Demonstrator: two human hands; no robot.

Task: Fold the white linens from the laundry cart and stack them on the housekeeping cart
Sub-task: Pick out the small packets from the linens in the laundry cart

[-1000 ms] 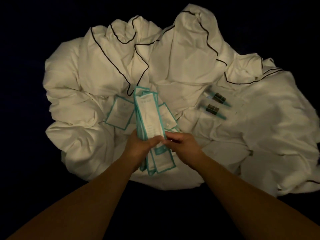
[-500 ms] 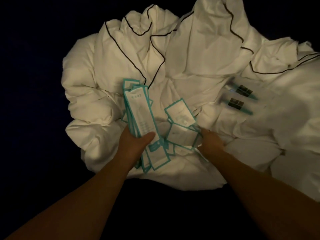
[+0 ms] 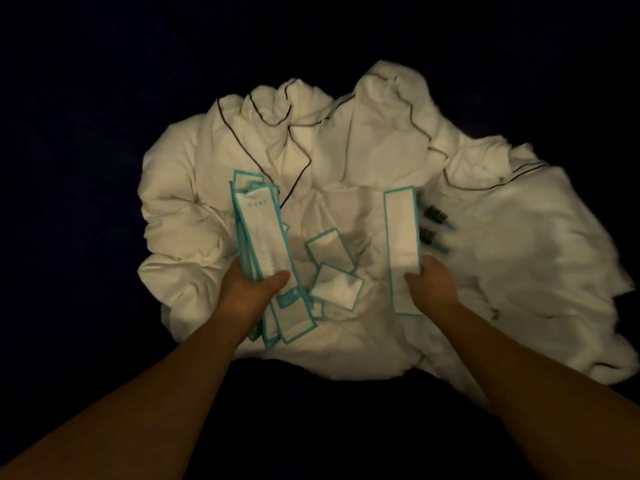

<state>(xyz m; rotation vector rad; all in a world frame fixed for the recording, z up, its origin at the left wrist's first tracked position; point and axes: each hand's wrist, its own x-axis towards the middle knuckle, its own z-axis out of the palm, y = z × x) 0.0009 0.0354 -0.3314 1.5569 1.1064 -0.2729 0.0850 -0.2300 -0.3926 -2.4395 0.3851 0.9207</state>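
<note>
One head cam, worn by the person, looks fwd & steeply down, near, onto white linens (image 3: 363, 174) mid-frame; surroundings dark.

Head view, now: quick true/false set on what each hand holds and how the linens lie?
1. The left hand grips a stack of teal-edged packets. True.
2. The right hand is empty. False: it holds a single long packet.
3. Between the hands, small square packets lie on the white linens. True.
4. The white linens are folded in a neat stack. False: they lie in a crumpled heap.
5. Two small tubes lie left of the stack. False: they lie just right of the single long packet.
</note>
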